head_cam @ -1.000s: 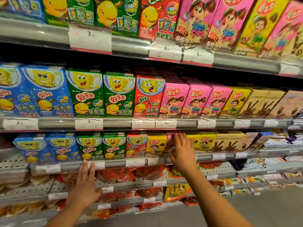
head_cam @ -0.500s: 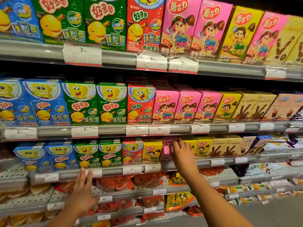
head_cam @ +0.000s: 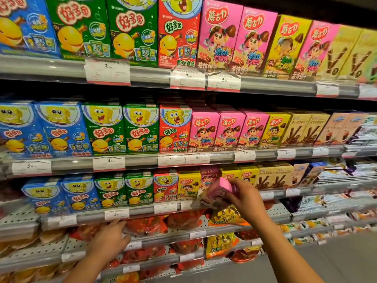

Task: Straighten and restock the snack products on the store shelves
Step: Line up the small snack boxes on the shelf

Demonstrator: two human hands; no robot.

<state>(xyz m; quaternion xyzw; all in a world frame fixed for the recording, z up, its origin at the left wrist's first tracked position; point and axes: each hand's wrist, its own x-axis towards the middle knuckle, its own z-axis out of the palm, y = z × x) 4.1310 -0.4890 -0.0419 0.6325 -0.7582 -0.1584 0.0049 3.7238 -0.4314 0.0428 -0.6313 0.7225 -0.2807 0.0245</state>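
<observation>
Nearest: left hand point(head_cam: 108, 240) sits low, fingers reaching up to the rail of the shelf point(head_cam: 142, 210), around the price tag point(head_cam: 116, 214); looks like straight fingers resting there, holding nothing, though fingertips are partly hidden so can't be sure. Right hand point(head_cam: 247, 201) is the working grip: fingers curled round a pink box point(head_cam: 219, 194), pinched at its upper right end. Box is out in front of the shelf edge, tilted, long axis running diagonal from upper right at the hand down to lower left, face turned partly toward the camera; motion blur, so exact angle unclear. Key relation: its slot lies behind and slightly up-left of the grip, the gap between the yellow box point(head_cam: 188, 187) on the left and the yellow boxes point(head_cam: 237, 175) on the right, where another pink box point(head_cam: 208, 176) stands further back. So the held box is just in front of its own facing, not yet upright, not seated. My read: next move needs a rotation to bring the long axis vertical, then a short push back and left into that gap. Right hand is the only one near; left is well apart, a shelf lower. Risk, as I judge it: the lower corner catching the rail or nudging the yellow neighbour askew. Upper shelves' rows look fronted.
</observation>
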